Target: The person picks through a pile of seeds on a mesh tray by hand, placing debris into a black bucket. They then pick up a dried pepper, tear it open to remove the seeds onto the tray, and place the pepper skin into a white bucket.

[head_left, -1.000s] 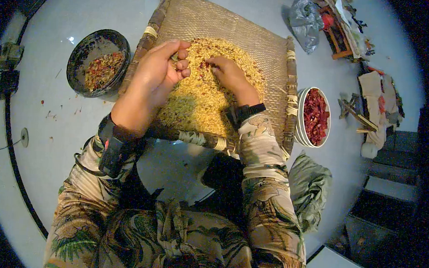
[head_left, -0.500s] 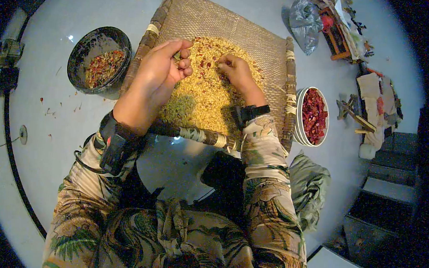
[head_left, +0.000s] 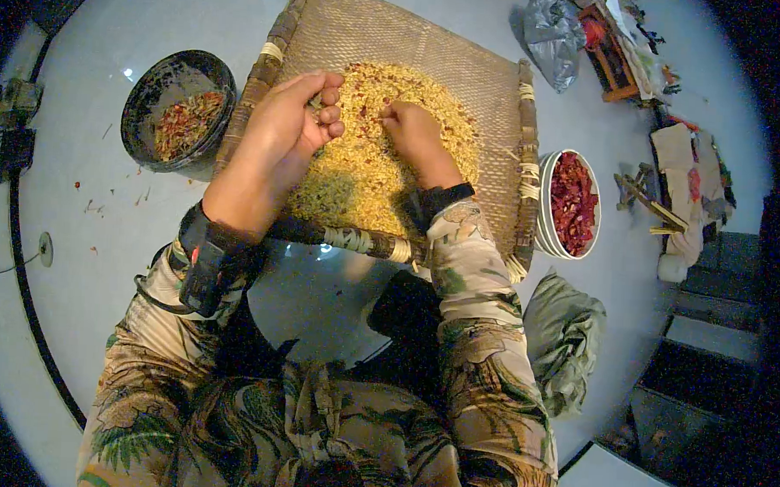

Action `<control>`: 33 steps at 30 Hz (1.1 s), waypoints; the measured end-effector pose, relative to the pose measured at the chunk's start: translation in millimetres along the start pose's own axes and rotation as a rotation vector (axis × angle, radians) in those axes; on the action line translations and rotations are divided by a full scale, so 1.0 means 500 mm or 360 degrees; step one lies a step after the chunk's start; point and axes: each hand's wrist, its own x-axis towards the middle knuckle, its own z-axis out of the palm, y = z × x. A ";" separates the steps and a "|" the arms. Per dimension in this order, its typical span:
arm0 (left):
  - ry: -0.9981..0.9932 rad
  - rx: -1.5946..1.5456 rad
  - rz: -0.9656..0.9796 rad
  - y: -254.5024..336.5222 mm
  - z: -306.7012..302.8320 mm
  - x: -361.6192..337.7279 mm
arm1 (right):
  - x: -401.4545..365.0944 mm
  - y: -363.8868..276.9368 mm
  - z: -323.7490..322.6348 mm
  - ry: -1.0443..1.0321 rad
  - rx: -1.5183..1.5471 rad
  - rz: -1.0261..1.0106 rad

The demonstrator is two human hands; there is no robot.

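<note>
Small yellow seeds point(head_left: 414, 81), mixed with dark red bits, lie spread over a woven tray point(head_left: 399, 26) with a wooden frame bound in pale strips. My left hand point(head_left: 295, 122) hovers over the tray's left side, its fingers curled in; whatever they hold is hidden. Over the middle of the seeds, my right hand point(head_left: 412, 136) is closed in a pinch at the seed surface, and what is between the fingertips is too small to name. A greenish-dark patch shows in the seeds near the front edge.
Left of the tray stands a black bucket point(head_left: 135, 102) with red and brown scraps. White stacked bowls point(head_left: 543, 217) of dried red chillies stand to the right, beside a crumpled green cloth point(head_left: 564, 338). A grey plastic bag point(head_left: 553, 42) lies at the back right.
My right hand has moved slightly left across the seeds, and the red bits near its fingertips are less visible. My left hand has stayed almost in place, fingers still curled.
</note>
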 end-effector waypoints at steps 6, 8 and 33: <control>0.0026 -0.0003 0.0026 0.007 0.011 -0.006 | 0.026 0.056 -0.033 0.0116 0.0834 0.0069; 0.0034 0.0001 0.0028 0.008 0.012 -0.006 | 0.020 0.050 -0.068 -0.0020 0.1139 0.0226; 0.0047 -0.0042 0.0091 0.018 0.014 -0.009 | -0.122 0.001 -0.170 -0.0175 0.2498 0.0545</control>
